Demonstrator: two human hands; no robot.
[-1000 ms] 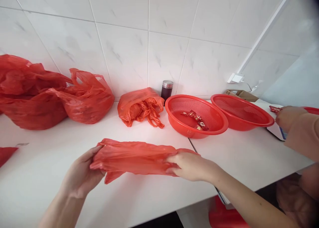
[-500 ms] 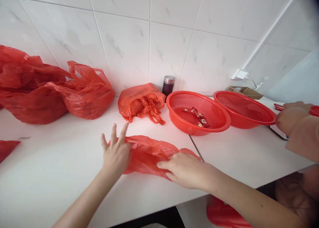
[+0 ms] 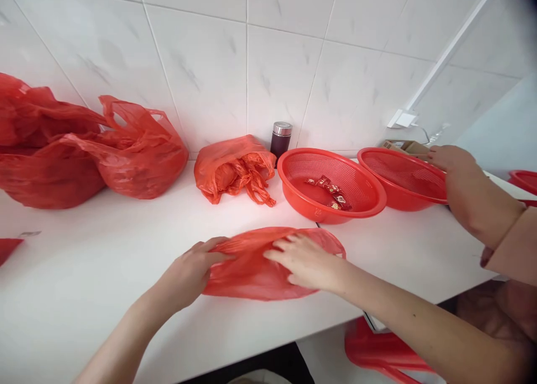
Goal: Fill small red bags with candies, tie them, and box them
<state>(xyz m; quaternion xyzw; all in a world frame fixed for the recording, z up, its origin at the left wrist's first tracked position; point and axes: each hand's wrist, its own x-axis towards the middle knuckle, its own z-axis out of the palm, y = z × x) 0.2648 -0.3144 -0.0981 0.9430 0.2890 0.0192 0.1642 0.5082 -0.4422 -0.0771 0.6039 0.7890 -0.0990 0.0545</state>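
A thin red plastic bag (image 3: 255, 277) lies loosely spread on the white table in front of me. At its left end is my left hand (image 3: 193, 272), thumb and fingers closed on the bag's edge. My right hand (image 3: 308, 261) rests on top of the bag toward its right side, fingers spread and slightly bent, a little blurred. Just behind the bag stands a red plastic basket (image 3: 364, 205) holding several small red printed packets (image 3: 329, 191).
Full red bags (image 3: 142, 165) stand at the back left, and a crumpled red bag (image 3: 232, 165) sits behind mine. A dark flask (image 3: 281, 140) is by the wall. Further right are a second red basket (image 3: 403, 202) and a co-worker's arm (image 3: 478, 188). A red stool (image 3: 369, 345) stands below the table.
My left hand's raised fingers have come down onto the bag. My right hand's fingers have spread, and the bag lies flatter and wider. The co-worker's arm has moved behind the second basket.
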